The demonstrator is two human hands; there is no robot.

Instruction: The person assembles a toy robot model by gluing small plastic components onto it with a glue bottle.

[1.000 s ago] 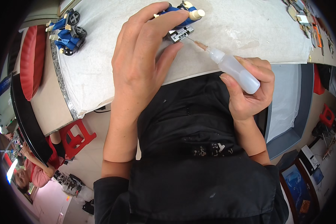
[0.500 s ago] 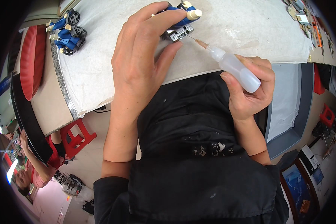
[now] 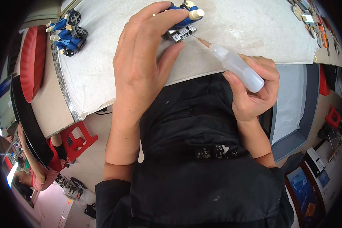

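1. Presently our left hand (image 3: 138, 57) arches over a toy figure (image 3: 183, 24) at the top edge of the view, above the white sheet (image 3: 98, 68) that covers the table (image 3: 53, 110).
2. We have the toy figure, blue with a cream head, in a half-curled grip: forefinger along its upper side, thumb at the near end of its silver part (image 3: 183, 34). How firmly we press, we cannot tell, and our other fingertips are hidden.
3. Our right hand (image 3: 268, 85) is wrapped round a small, translucent white bottle (image 3: 237, 68), thumb on one side, fingers closed on the other.
4. We hold the bottle tilted, its thin needle (image 3: 196, 37) pointing up and left at the silver part. The tip is very near it; whether they touch, we cannot tell.
5. Well apart, near the table's left edge, two similar blue toys (image 3: 69, 39) with black wheels sit close together.
6. Beyond our right hand, at the upper right, we see a jumble of tools (image 3: 311, 22).
7. We wear a black apron (image 3: 205, 174); at lower left, a co-worker (image 3: 41, 178) in pink is near a red stool (image 3: 78, 140).
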